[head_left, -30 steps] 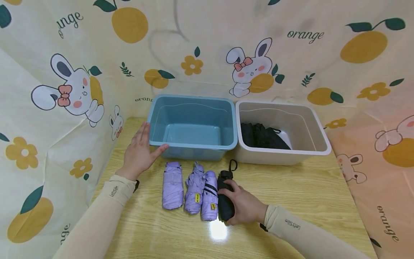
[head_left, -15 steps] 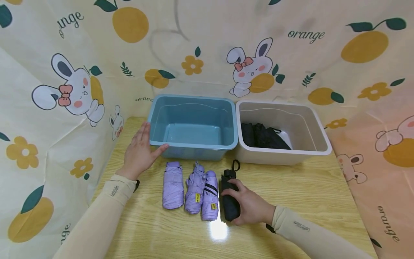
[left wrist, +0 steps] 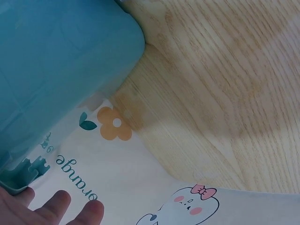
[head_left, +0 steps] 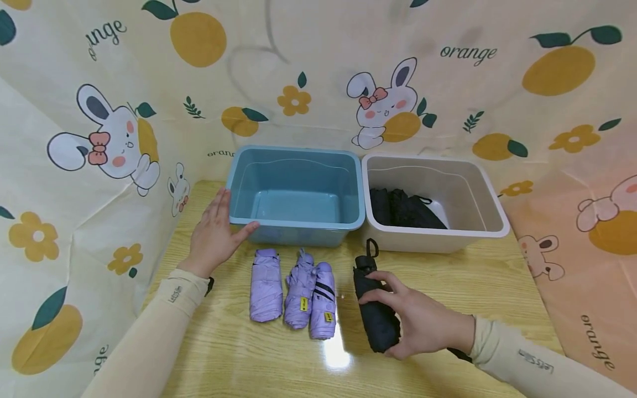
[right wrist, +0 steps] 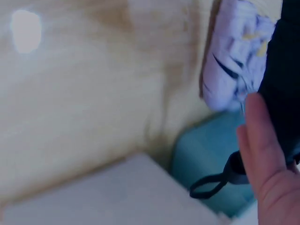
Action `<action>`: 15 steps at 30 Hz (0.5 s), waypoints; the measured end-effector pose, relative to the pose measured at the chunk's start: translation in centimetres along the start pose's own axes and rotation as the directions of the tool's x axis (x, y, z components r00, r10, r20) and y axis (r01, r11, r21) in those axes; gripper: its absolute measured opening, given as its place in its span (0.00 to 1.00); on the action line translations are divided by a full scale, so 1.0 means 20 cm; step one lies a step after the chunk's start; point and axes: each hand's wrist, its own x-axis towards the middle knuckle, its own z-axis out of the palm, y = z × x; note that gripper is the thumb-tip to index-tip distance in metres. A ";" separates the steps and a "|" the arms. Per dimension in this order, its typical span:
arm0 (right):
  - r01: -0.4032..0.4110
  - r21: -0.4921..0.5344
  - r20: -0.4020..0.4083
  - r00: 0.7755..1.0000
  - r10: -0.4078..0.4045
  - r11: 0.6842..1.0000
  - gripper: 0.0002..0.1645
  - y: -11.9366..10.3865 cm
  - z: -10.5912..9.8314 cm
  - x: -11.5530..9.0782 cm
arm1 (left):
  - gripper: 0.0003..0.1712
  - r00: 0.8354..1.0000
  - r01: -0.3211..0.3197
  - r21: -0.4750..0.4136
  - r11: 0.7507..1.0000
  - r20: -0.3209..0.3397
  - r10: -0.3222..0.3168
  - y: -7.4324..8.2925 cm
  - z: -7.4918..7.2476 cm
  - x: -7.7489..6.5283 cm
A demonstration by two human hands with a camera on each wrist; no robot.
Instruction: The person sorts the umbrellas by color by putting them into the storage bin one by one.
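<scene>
My right hand [head_left: 423, 318] grips a folded black umbrella [head_left: 375, 320] around its lower body, its wrist loop [head_left: 372, 247] pointing toward the bins. In the right wrist view the same dark umbrella [right wrist: 283, 84] runs along the right side, beside my fingers [right wrist: 265, 140]. Left of it on the table lie three folded purple umbrellas: one plain [head_left: 266, 284], one with a yellow tag [head_left: 299, 290], and a slimmer one with black bands [head_left: 323, 304]. My left hand [head_left: 213, 237] rests with extended fingers against the near left corner of a blue bin [head_left: 298, 225].
A beige bin [head_left: 438, 233] stands right beside the blue one, with black folded fabric [head_left: 405, 210] inside. Both bins stand at the back of the wooden table [head_left: 448, 276]. Behind and at the sides hangs a printed cloth [head_left: 318, 33] with oranges and rabbits.
My right hand has carried the black umbrella rightward, away from the purple ones, and it has tilted. The left hand has stayed at the blue bin.
</scene>
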 end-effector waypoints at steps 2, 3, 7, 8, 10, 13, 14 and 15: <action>0.036 -0.020 -0.020 0.999 -0.036 0.999 0.55 -0.02 -0.09 -0.03 | 0.61 1.000 0.001 -0.001 1.000 0.002 -0.001 0.00 0.00 0.00; 0.051 -0.036 -0.031 0.998 -0.052 0.998 0.55 -0.03 -0.13 -0.04 | 0.61 1.000 0.001 -0.001 1.000 0.002 -0.001 0.00 0.00 0.00; 0.088 -0.132 -0.090 0.991 -0.100 0.987 0.55 -0.04 -0.32 -0.05 | 0.61 1.000 0.002 0.000 1.000 -0.006 -0.002 -0.01 -0.01 0.01; 0.095 -0.160 -0.106 0.988 -0.113 0.983 0.55 -0.04 -0.37 -0.04 | 0.62 1.000 0.002 0.001 1.000 -0.006 -0.002 -0.01 -0.01 0.01; 0.108 -0.203 -0.134 0.981 -0.137 0.973 0.55 -0.03 -0.45 -0.03 | 0.62 1.000 0.005 0.003 1.000 -0.003 -0.005 -0.01 -0.01 0.00; 0.112 -0.273 -0.166 0.973 -0.162 0.955 0.55 -0.01 -0.55 -0.01 | 0.62 1.000 0.009 0.005 1.000 0.007 -0.009 -0.01 0.00 0.00; 0.104 -0.288 -0.169 0.973 -0.157 0.952 0.55 0.00 -0.58 -0.01 | 0.62 1.000 0.006 0.007 1.000 0.009 -0.006 -0.01 0.00 0.00; 0.087 -0.293 -0.168 0.976 -0.141 0.952 0.55 0.01 -0.61 -0.01 | 0.62 1.000 0.004 0.009 1.000 0.009 -0.005 -0.01 0.00 0.00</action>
